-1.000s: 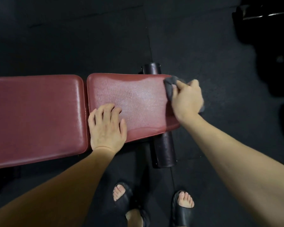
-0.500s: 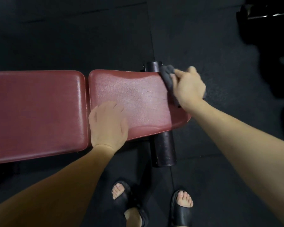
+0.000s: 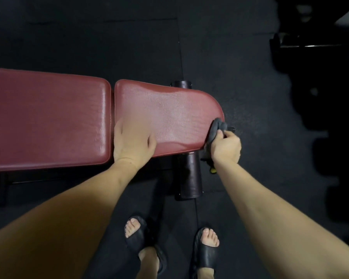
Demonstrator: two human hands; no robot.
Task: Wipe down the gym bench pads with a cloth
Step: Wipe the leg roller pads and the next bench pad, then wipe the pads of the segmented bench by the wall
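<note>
A: Head view, single frame. Logging the bench first. Two red pads are lying end to end: the long back pad (image 3: 46, 119) running off the left edge, the shorter seat pad (image 3: 165, 115) to its right, a narrow gap between them.

B: Hands?

A: The left hand (image 3: 132, 142) is resting palm down on the near left corner of the seat pad, fingers lying relaxed and fairly flat, gripping nothing. The right hand (image 3: 226, 147) is curling its fingers round a bunched grey cloth (image 3: 217, 128) and is holding it against the rounded right end of the seat pad, near the front edge.

B: Cloth contact confirmed?

A: The cloth is touching the pad's end edge; how much of it is hanging below the hand, I cannot tell. Something small and yellow is showing just under the right wrist; too small to identify.

B: Surface condition?

A: The middle of the seat pad is reading paler and grainier than its far and near margins.

B: Surroundings?

A: A dark roller pad (image 3: 190, 176) is sticking out from under the seat pad toward the person. Black sandals (image 3: 136, 234) are standing on the dark rubber floor (image 3: 89, 43) below it. Dark equipment is sitting at the upper right, unclear.
</note>
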